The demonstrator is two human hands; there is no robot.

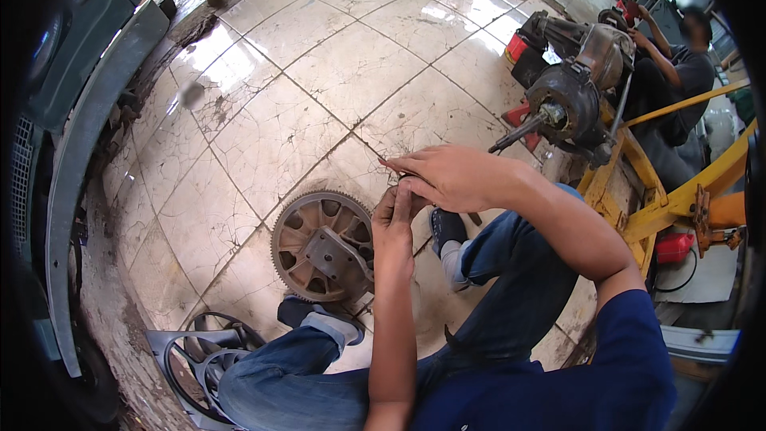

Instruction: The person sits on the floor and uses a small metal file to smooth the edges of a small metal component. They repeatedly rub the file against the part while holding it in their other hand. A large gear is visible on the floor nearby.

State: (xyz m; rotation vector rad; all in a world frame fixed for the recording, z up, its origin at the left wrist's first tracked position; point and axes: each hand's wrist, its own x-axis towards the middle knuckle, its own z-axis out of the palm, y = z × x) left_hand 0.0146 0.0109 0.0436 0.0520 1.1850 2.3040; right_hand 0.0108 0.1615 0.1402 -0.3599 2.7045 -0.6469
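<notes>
My left hand [394,219] and my right hand [451,175] meet above the floor, between my knees. The fingers of both are closed together around something small and dark, mostly hidden by them. A thin tip sticks out by the right fingertips, too small to name. Just left of and below the hands, a round toothed flywheel [286,254] lies flat on the tiles. A grey metal plate [329,254] with a hole in its middle sits on the flywheel; my left wrist and forearm pass over the right edge of both.
At the right, a gearbox-like assembly [586,72] with a shaft rests by a yellow metal frame [638,215]. Another person [678,72] sits behind it. A fan shroud [179,359] lies lower left. A vehicle's bumper [68,160] lines the left side.
</notes>
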